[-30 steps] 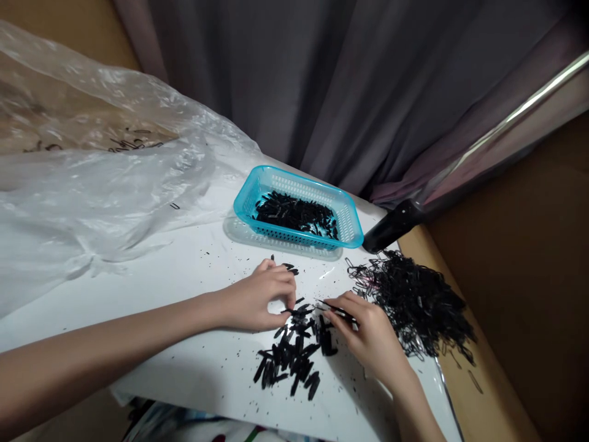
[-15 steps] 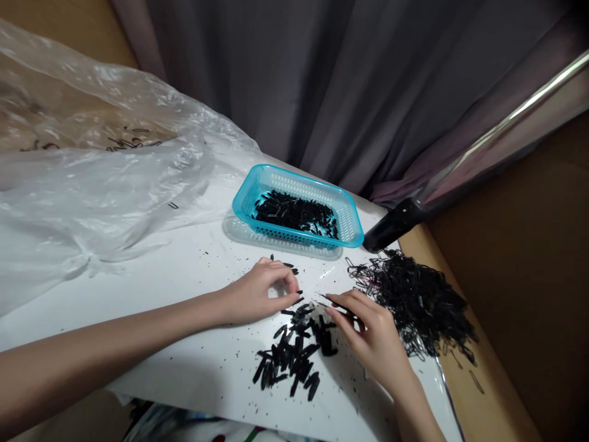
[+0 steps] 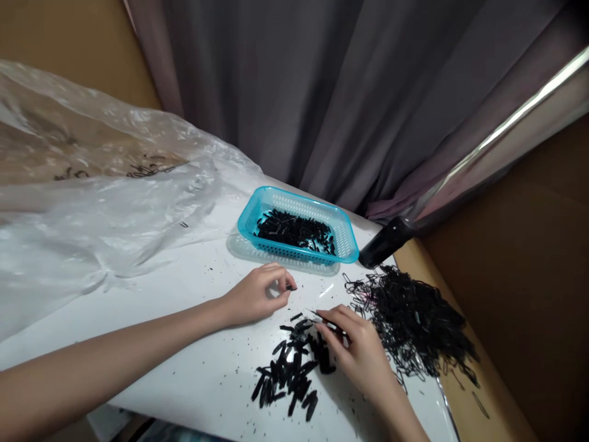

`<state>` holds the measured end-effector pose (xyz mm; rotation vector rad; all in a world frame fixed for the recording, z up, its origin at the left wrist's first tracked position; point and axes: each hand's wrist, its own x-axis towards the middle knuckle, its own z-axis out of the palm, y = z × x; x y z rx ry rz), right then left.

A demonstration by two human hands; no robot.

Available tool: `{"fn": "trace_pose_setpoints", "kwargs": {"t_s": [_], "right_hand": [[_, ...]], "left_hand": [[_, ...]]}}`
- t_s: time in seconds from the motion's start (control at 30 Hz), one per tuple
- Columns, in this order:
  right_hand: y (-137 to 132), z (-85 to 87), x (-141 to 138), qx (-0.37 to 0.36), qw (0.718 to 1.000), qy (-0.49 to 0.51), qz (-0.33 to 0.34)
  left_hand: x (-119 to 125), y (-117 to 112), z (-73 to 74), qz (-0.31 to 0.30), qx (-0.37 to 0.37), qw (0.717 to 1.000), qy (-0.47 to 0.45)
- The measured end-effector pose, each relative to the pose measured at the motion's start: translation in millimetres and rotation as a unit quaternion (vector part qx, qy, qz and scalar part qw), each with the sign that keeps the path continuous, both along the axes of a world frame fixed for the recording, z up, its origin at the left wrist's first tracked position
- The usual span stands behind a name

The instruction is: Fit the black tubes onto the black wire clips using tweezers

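Note:
My left hand point(image 3: 255, 296) rests on the white table point(image 3: 193, 344) with its fingers curled, pinching a small black piece at the fingertips. My right hand point(image 3: 356, 353) lies beside it, fingers closed on a thin black wire clip that sticks out toward the left. Between and below the hands lies a loose heap of small black pieces point(image 3: 292, 365). A tangled pile of black wire clips point(image 3: 414, 322) sits just right of my right hand.
A turquoise mesh basket point(image 3: 343, 236) holding several black pieces stands behind the hands. A large crumpled clear plastic bag point(image 3: 101, 196) covers the left of the table. A black cylinder point(image 3: 384, 242) lies by the basket. Grey curtain hangs behind; the table's wooden edge runs at right.
My left hand has drawn back from the heap with a small black piece pinched in its fingers. My right hand barely moved. The camera tilted slightly, shifting the scene down.

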<state>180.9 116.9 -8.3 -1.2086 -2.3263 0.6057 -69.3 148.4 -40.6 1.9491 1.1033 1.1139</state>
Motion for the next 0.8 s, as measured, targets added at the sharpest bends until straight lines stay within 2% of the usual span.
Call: {"fn": "trace_pose_setpoints", "kwargs": {"t_s": [0.17,0.5,0.8], "right_hand": [[1.9,-6.8,-2.3,0.006,1.000,-0.009,-0.005],[7.9,-10.0,-7.3,0.053,0.998,-0.001,-0.019],[13.5,-21.1,-9.1,0.076,0.996,0.045,0.002]], "left_hand": [[-0.4,5.5,-1.7,0.030,0.013,0.999,0.003],[-3.6,11.0,-3.4,0.046,0.027,0.998,0.031],[-3.8,9.8,-5.1,0.091,0.069,0.991,0.067]]}}
